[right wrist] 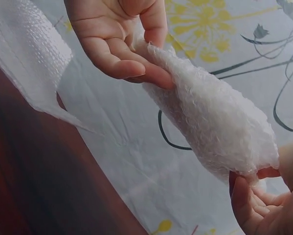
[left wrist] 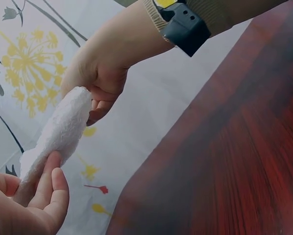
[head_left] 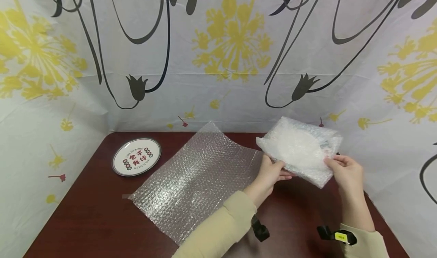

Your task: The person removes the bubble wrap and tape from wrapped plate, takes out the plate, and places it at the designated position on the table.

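Observation:
Both hands hold up a bubble-wrapped package [head_left: 297, 144] above the right side of the table. A round white shape shows through its plastic layers. The left hand [head_left: 269, 174] pinches the package's near left edge, thumb on top and fingers beneath. At the right corner, the right hand [head_left: 349, 174] pinches the wrap between thumb and fingers. Seen edge-on in the left wrist view, the package [left wrist: 58, 129] is fairly thick. The right wrist view shows the package [right wrist: 219, 117] stretched between the two hands, its layers crumpled.
A sheet of bubble wrap [head_left: 198, 178] lies across the middle of the dark red table [head_left: 85, 212], partly under the left forearm. At the back left lies a white plate [head_left: 136, 157] with a dark rim and red and black print. Patterned cloth [head_left: 235, 110] hangs behind and at the sides.

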A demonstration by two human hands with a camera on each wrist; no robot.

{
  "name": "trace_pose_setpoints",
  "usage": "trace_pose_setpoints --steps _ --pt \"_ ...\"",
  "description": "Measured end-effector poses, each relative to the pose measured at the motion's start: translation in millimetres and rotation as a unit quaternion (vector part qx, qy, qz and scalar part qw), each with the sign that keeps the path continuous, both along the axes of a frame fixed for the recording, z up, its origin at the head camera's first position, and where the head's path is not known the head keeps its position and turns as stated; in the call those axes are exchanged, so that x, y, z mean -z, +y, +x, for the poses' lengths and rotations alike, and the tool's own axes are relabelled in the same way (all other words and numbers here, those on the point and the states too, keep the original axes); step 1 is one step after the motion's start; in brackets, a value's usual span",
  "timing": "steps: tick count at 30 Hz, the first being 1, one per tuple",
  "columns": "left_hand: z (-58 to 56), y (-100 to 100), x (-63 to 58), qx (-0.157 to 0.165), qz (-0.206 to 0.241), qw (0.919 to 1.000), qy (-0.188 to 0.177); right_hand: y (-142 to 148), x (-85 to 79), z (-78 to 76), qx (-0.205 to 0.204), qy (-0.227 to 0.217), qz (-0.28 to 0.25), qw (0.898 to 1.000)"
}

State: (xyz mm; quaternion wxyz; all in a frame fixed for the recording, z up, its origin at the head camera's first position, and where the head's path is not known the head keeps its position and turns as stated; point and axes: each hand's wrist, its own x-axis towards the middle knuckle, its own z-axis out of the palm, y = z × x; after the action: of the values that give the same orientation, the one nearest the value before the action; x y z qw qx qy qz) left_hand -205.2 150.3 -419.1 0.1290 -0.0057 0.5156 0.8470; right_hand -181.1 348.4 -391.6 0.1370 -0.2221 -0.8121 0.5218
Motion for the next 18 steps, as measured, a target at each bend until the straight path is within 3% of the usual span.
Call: trace_pose_setpoints --steps 9,18 --pt "-3.0 -21 2.5 0.005 -0.026 0.9994 0.022 -14 5.2 1.3 -0.038 -0.012 0.017 0.999" --pt "-2.5 -48 5.7 0.034 -0.042 0.9970 0.055 -35 8.4 4.9 -0.059 0.027 0.004 0.998"
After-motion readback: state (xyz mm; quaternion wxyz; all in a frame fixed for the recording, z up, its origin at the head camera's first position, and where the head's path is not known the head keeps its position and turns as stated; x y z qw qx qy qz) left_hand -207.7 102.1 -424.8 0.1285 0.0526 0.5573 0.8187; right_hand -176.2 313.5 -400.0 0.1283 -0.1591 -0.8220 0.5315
